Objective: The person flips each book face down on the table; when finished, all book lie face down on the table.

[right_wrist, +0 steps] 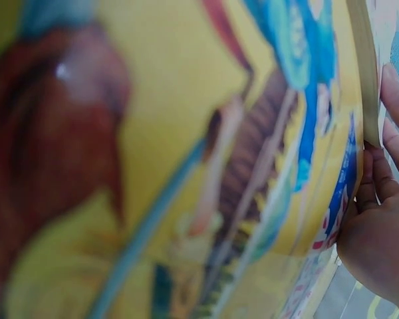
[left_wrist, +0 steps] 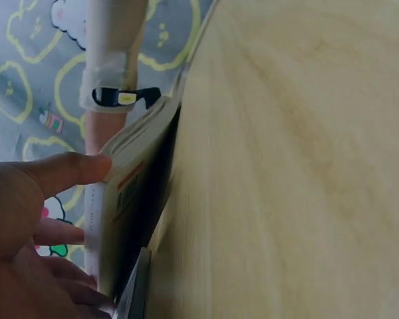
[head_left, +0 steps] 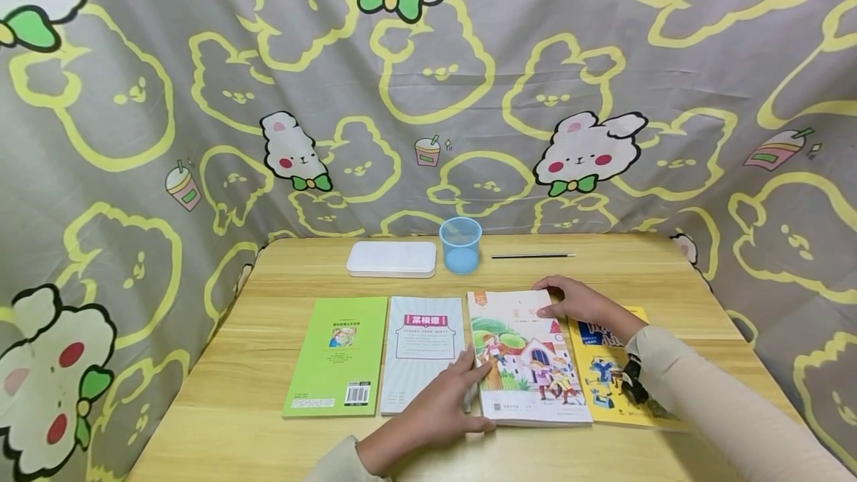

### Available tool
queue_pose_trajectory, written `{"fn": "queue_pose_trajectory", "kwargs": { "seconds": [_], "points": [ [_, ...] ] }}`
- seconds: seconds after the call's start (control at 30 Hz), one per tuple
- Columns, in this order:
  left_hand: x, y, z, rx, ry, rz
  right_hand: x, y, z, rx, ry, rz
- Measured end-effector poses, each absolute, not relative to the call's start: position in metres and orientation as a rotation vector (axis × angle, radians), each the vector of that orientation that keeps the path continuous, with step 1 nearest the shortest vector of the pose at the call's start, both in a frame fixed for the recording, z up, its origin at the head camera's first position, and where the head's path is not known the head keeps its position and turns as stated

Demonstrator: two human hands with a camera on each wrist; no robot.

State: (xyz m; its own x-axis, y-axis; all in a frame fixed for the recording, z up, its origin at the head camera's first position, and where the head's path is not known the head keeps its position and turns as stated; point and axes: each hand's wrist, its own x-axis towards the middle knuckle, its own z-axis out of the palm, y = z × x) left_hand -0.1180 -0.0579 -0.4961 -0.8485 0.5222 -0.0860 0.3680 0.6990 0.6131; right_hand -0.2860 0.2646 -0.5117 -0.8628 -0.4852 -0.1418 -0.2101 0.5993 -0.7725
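Note:
A white picture-cover book [head_left: 522, 385] with a painted house and children is between both hands. My left hand [head_left: 435, 404] holds its left side near the lower corner, the thumb at the bottom edge and the fingers along the spine. In the left wrist view, the book's underside [left_wrist: 130, 193] faces the tabletop at an angle, with a dark gap below. My right hand [head_left: 585, 307] grips the upper right corner. Under the right forearm lies a yellow book [head_left: 605, 389], partly covered; its cover fills much of the right wrist view. A pale blue book [head_left: 423, 378] lies just left, partly behind the left hand.
A green book [head_left: 335, 378] lies at the row's left end. Along the back stand a white case [head_left: 391, 259] and a blue see-through cup [head_left: 460, 248], with a dark pencil [head_left: 532, 255] lying beside them. A patterned curtain [head_left: 455, 80] hangs behind the wooden table [head_left: 228, 363].

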Motion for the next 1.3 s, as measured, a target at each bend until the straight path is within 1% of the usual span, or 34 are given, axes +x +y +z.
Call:
{"fn": "queue_pose_trajectory", "kwargs": {
  "seconds": [0.5, 0.67, 1.0, 1.3],
  "points": [
    [-0.118, -0.055, -0.497, 0.612, 2.489, 1.324, -0.286, 0.264, -0.512, -0.543, 2.494, -1.139],
    [-0.117, -0.054, -0.501, 0.512, 2.287, 1.606, -0.287, 0.265, -0.513, -0.554, 2.483, -1.15],
    [-0.117, -0.051, -0.505, 0.445, 1.898, 1.958, -0.287, 0.265, -0.514, -0.518, 2.494, -1.137],
    [-0.116, -0.049, -0.506, 0.453, 1.698, 2.087, -0.286, 0.264, -0.513, -0.551, 2.476, -1.159]
  ]
}}
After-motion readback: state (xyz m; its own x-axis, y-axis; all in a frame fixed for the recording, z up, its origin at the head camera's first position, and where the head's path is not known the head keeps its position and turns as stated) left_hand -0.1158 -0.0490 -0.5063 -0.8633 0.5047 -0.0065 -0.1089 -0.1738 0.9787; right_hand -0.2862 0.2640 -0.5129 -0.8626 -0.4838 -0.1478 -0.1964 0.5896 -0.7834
